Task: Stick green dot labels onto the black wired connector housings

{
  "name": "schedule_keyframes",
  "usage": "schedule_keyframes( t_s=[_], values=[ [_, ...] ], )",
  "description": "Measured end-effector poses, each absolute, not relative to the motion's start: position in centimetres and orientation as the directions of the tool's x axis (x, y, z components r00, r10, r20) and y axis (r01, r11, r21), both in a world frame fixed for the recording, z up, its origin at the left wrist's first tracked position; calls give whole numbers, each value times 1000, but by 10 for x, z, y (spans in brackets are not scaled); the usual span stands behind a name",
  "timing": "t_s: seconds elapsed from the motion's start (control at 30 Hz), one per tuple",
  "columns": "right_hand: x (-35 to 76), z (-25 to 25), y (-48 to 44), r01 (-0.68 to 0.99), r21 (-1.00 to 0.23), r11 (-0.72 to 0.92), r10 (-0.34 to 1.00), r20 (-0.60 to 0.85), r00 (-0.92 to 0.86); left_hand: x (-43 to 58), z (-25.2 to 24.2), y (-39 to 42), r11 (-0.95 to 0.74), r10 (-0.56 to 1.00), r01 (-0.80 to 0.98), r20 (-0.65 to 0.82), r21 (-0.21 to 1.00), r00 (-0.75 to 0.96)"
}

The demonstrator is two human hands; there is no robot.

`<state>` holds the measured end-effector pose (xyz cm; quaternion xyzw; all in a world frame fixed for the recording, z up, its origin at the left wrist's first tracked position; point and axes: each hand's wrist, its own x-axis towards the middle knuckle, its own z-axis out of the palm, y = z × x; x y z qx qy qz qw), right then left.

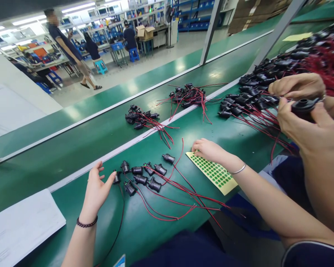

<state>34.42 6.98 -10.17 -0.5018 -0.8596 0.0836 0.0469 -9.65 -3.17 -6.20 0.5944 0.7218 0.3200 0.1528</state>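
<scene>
Green worktop is shown from the head camera, with nine or so black plastic parts scattered mid-bench between the person's two hands, their red and dark wires trailing towards the near edge. The leftmost part is touched, or nearly so, by the thumb of the left hand; its fingers are spread apart and nothing is pinched. By the right hand, fingers bent close together, the upper corner of a pale yellow sheet of green dots is covered; whether a dot is pinched there cannot be told. On one part a green fleck, perhaps a dot, can be made out; on the others none is seen, so the batch is judged to be barely begun. Most of the sheet's visible dots seem unused. Beyond, two small piles are laid along the white strip, and a far larger heap is seen at the right, partly hidden by a co-worker's hands, in which another black part is held. White papers are cut off at the left, their print unreadable.
</scene>
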Motion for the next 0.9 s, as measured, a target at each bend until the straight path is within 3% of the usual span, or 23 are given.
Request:
schedule_keyframes(
  t_s=[0.4,0.9],
  values=[
    [343,-121,47,836,-241,492,870,138,-473,-92,-67,-31,63,957,761,178,646,-230],
    [346,-107,65,866,-262,425,898,7,-439,-84,-81,-58,58,964,704,143,708,-224]
  ],
)
